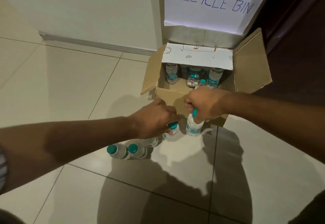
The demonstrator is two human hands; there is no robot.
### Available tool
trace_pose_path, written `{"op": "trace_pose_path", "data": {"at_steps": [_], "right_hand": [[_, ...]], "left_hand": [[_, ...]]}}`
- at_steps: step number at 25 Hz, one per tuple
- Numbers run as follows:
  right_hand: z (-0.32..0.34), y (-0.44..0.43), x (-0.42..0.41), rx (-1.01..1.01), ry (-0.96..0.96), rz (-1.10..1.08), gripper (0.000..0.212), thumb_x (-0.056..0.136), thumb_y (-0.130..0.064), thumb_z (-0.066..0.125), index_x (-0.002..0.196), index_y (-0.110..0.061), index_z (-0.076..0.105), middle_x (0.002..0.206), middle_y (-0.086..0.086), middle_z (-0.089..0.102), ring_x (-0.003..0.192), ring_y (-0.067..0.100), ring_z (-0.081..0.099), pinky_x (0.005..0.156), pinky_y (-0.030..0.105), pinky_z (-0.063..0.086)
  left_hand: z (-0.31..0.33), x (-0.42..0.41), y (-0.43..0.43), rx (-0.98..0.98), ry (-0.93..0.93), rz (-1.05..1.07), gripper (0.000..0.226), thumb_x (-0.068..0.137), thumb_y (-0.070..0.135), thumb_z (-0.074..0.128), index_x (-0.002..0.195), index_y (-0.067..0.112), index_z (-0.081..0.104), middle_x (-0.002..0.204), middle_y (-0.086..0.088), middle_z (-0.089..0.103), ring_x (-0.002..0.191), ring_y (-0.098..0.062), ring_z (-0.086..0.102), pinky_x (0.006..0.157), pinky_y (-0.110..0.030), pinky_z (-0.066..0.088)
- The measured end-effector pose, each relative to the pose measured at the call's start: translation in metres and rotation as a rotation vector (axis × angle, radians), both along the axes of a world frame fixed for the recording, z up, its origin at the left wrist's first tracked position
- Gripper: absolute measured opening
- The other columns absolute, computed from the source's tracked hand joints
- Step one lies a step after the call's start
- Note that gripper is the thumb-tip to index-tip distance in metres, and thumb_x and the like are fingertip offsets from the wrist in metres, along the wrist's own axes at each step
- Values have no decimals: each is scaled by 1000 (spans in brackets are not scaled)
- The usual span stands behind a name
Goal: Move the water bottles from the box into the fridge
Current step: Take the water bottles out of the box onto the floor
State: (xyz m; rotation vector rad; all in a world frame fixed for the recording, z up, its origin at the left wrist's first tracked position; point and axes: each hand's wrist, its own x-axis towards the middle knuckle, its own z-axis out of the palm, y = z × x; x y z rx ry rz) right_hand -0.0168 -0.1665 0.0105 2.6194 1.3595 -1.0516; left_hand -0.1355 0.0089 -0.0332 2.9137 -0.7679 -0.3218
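Note:
An open cardboard box (pixel 168 95) stands on the tiled floor, with several clear water bottles (pixel 193 78) with teal caps and labels upright inside. In front of the box, my right hand (pixel 205 104) is closed on the neck of one bottle (pixel 193 127), holding it just off or on the floor. My left hand (pixel 154 120) grips the top of another bottle (pixel 171 132) standing on the floor. Two more bottles (pixel 121 150) stand on the tiles below my left wrist. No fridge is visible.
A tall bin (pixel 207 32) behind the box carries a white paper sign reading RECYCLE BIN. A dark wooden surface (pixel 299 30) is at the right. A pale wall and skirting run along the back left. Open tiled floor lies to the left and near me.

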Motion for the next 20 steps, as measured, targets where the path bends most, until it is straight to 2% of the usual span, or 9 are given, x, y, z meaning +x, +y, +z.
{"op": "trace_pose_path", "data": {"at_steps": [4, 8, 10, 12, 16, 20], "right_hand": [[-34, -10, -3, -49, 10, -26, 28, 75, -16, 81, 93, -17, 60, 93, 2, 66, 89, 21, 62, 78, 35, 57], [-53, -15, -6, 11, -7, -83, 28, 74, -15, 80, 91, -20, 59, 92, 0, 64, 88, 22, 61, 75, 37, 58], [-58, -14, -7, 31, -6, -109, 29, 74, -14, 79, 89, -23, 57, 93, -2, 62, 89, 20, 61, 74, 35, 59], [-62, -13, -10, 24, -12, -97, 28, 74, -14, 78, 94, -22, 60, 96, -1, 64, 90, 21, 62, 76, 37, 60], [-71, -13, -12, 32, -27, -131, 28, 77, -15, 76, 101, -20, 62, 98, 1, 64, 91, 22, 64, 78, 37, 61], [-74, -9, -5, 19, -26, -126, 28, 78, -16, 77, 99, -22, 60, 98, 0, 63, 91, 21, 62, 76, 35, 59]], "left_hand": [[-19, 8, -5, 70, -39, 20, 38, 89, 37, 73, 125, 26, 68, 119, 4, 71, 114, -20, 62, 105, -44, 33], [-24, 17, -13, 41, -21, 102, 16, 98, 34, 63, 107, 23, 71, 108, 3, 69, 97, -15, 59, 106, -40, 30], [-25, 23, -20, -8, 24, 143, 10, 96, 29, 66, 101, 22, 71, 106, 4, 69, 94, -13, 59, 106, -38, 33], [-27, 25, -25, -41, 65, 152, 14, 92, 25, 69, 106, 23, 71, 110, 5, 68, 100, -16, 61, 106, -39, 33], [-27, 24, -22, -28, 113, 169, 36, 93, 24, 67, 129, 24, 64, 119, 2, 64, 109, -17, 59, 106, -40, 33], [-33, 24, -19, 12, 98, 166, 37, 97, 28, 64, 132, 18, 64, 120, -2, 65, 111, -20, 60, 110, -42, 30]]}}
